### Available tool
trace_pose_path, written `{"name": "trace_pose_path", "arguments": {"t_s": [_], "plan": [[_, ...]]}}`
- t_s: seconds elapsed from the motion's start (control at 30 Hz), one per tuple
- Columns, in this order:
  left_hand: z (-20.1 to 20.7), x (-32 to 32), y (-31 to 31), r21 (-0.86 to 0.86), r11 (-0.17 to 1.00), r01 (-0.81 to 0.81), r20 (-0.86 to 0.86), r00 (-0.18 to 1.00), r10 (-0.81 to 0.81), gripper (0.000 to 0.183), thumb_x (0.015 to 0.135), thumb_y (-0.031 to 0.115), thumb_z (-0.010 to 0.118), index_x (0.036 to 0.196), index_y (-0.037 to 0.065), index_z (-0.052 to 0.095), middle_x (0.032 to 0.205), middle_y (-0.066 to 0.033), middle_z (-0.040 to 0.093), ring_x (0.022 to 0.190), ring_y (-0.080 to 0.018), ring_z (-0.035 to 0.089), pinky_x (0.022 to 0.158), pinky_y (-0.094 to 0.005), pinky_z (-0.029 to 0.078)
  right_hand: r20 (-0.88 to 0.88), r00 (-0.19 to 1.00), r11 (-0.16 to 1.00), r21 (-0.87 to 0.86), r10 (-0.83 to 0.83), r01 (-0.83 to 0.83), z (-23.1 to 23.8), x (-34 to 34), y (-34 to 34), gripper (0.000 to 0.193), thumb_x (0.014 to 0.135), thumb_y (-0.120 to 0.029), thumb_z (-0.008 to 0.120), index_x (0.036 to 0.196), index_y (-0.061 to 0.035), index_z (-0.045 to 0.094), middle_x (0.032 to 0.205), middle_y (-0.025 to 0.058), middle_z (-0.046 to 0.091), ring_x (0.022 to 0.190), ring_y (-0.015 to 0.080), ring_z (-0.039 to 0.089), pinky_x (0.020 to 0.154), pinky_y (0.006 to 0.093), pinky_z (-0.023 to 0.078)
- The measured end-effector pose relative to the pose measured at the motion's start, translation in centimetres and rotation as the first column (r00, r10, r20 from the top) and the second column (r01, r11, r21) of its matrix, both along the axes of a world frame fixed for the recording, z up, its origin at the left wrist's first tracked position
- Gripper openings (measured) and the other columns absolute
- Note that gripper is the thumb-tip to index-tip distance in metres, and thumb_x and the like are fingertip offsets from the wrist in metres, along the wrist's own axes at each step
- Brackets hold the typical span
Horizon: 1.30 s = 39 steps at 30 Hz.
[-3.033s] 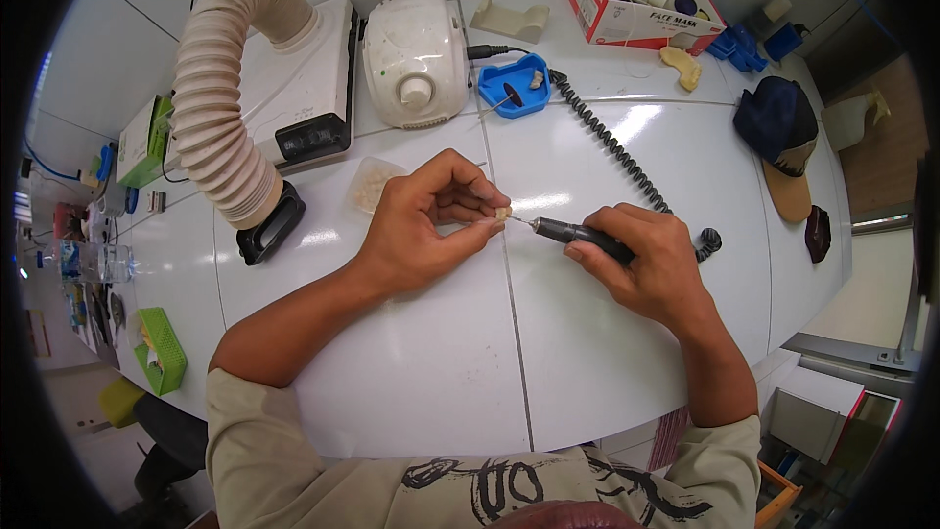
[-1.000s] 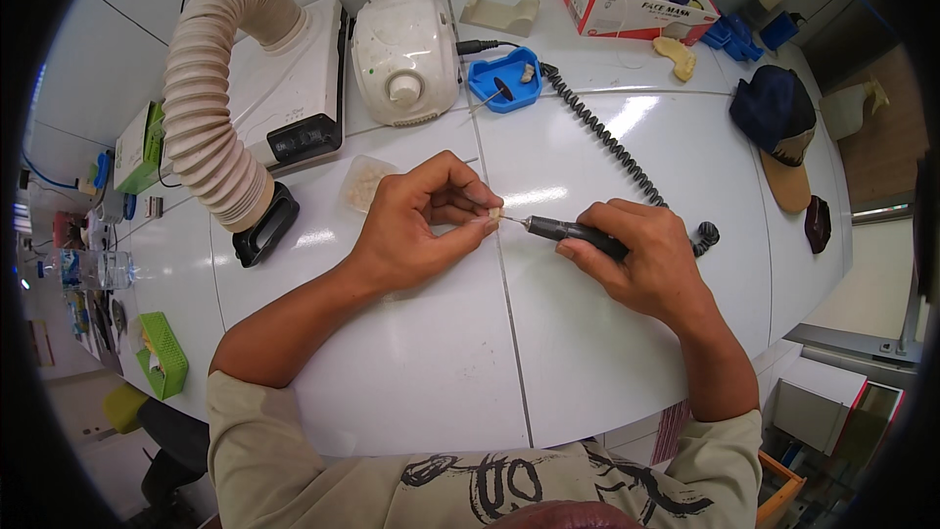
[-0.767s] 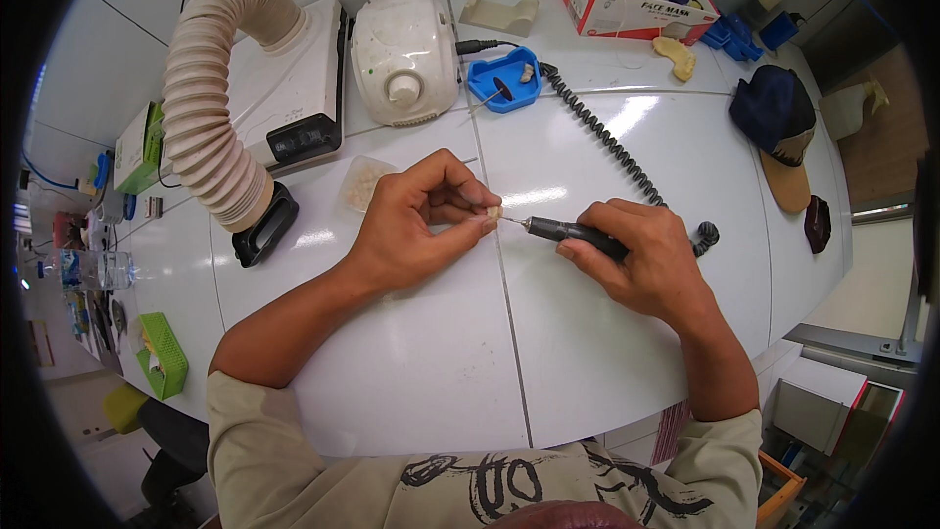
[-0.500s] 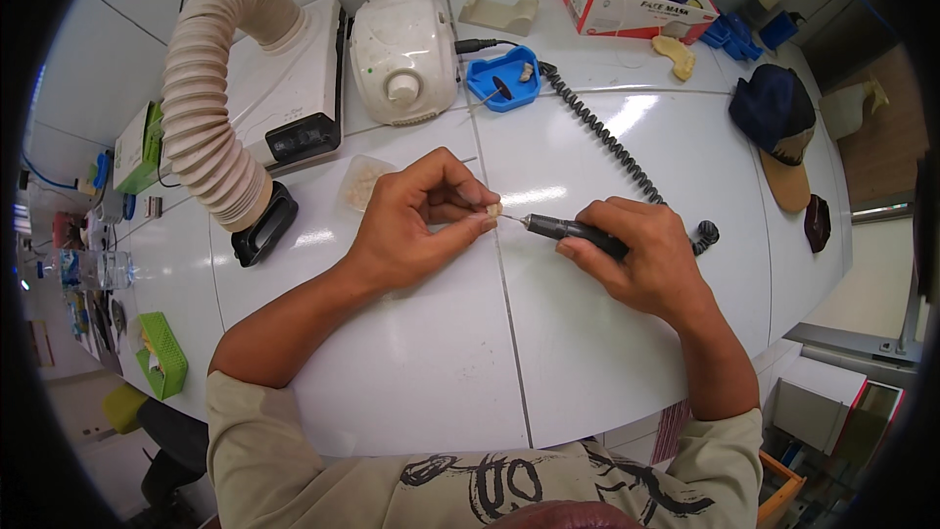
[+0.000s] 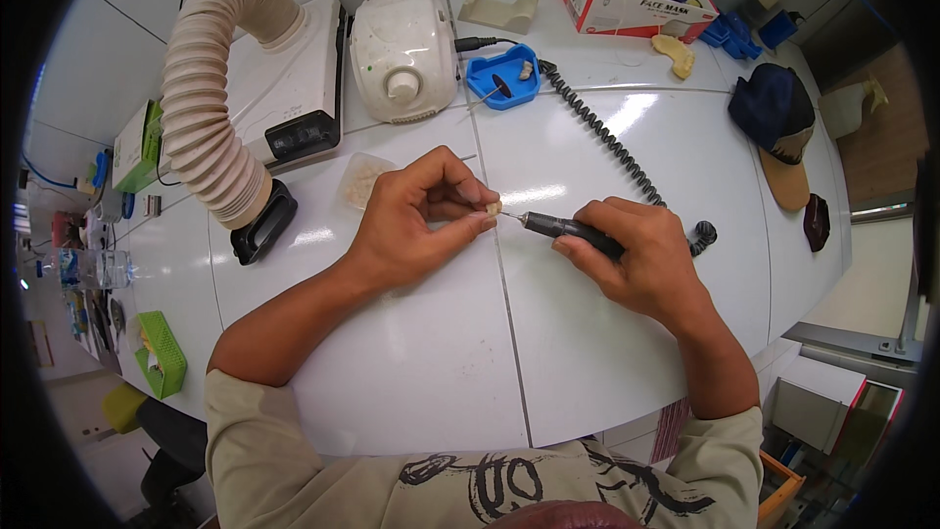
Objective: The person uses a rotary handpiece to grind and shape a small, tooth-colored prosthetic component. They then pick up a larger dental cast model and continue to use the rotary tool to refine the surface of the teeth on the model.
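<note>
1. L hand: grip clamped, thumb vs. fingertips, on small cream piece. Piece is held up over bench, approx. mid-view, btwn the two hands.
2. R hand: grip wrapped round black handpiece. Thin metal bit points L, tip at or v. near cream piece; can't tell if touching.
3. Coiled cord, blk, runs from near blue tray twd R hand; a loop shows just R of that hand.
4. Clear container w/ pale bits, just past L hand, partly hidden by it.
5. Blue tray holds dark disc on a shank + pale lump.
6. White control unit w/ knob, L of tray.
7. Ribbed hose w/ blk nozzle, L side.
8. Rear R: red/white box w/ bottle etc. inside; yellowish curved cast just in front.
9. Far R: navy/tan cap. Far L: green basket.
</note>
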State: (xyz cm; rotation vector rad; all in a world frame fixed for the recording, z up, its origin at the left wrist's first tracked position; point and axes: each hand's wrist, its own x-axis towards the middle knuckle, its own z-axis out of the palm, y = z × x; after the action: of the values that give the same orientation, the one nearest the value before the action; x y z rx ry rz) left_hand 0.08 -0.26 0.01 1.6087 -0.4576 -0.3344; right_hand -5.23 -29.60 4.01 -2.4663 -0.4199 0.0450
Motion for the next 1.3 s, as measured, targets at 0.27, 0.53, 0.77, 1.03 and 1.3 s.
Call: {"name": "trace_pose_path", "arguments": {"t_s": [0.27,0.53,0.77,1.03,1.3], "plan": [[0.45,0.09,0.03,-0.034,0.999,-0.031,-0.042,0.999,0.029,0.030,0.096,-0.007,0.082,0.112,0.004,0.059,0.119,-0.0126,0.075,0.119,-0.0192,0.077,0.107,-0.0344,0.064,-0.046,0.999,0.998,0.063,-0.012,0.015,0.41,0.34,-0.21,0.028,0.098,-0.031,0.087,0.098,-0.0039,0.079,0.077,0.0111,0.073,0.065,0.0296,0.069,0.062,0.0405,0.053],[0.34,0.15,0.16,-0.048,0.999,-0.025,-0.070,0.997,0.022,0.029,0.097,-0.006,0.081,0.113,0.004,0.059,0.121,-0.0134,0.076,0.121,-0.0192,0.077,0.109,-0.0349,0.064,-0.014,1.000,0.999,0.029,0.017,-0.017,0.09,0.26,-0.06,0.029,0.098,-0.031,0.087,0.098,-0.0036,0.079,0.078,0.0113,0.073,0.064,0.0295,0.069,0.061,0.0401,0.052],[0.18,0.13,0.20,-0.043,0.999,-0.005,-0.053,0.999,0.003,0.028,0.098,-0.005,0.081,0.113,0.004,0.059,0.121,-0.0134,0.076,0.121,-0.0190,0.077,0.109,-0.0346,0.063,0.021,1.000,1.000,0.025,0.012,-0.013,-0.25,0.04,0.05,0.028,0.098,-0.031,0.089,0.098,-0.0051,0.079,0.079,0.0109,0.073,0.064,0.0292,0.070,0.060,0.0410,0.053],[0.30,0.10,0.17,-0.049,0.999,-0.006,-0.048,0.999,0.003,0.025,0.101,-0.004,0.079,0.113,0.004,0.059,0.121,-0.0140,0.078,0.119,-0.0179,0.078,0.108,-0.0338,0.062,0.017,1.000,1.000,0.019,0.005,-0.006,-0.22,0.12,0.03,0.029,0.099,-0.033,0.088,0.099,-0.0050,0.080,0.079,0.0108,0.074,0.064,0.0286,0.071,0.060,0.0406,0.054],[0.17,0.04,0.18,-0.049,0.999,-0.013,-0.059,0.998,0.010,0.024,0.102,-0.003,0.079,0.113,0.004,0.059,0.122,-0.0147,0.078,0.118,-0.0173,0.078,0.108,-0.0335,0.062,0.012,1.000,1.000,0.014,0.002,-0.002,-0.17,0.09,0.04,0.029,0.099,-0.033,0.088,0.101,-0.0053,0.080,0.080,0.0107,0.075,0.065,0.0281,0.071,0.061,0.0400,0.055]]}}
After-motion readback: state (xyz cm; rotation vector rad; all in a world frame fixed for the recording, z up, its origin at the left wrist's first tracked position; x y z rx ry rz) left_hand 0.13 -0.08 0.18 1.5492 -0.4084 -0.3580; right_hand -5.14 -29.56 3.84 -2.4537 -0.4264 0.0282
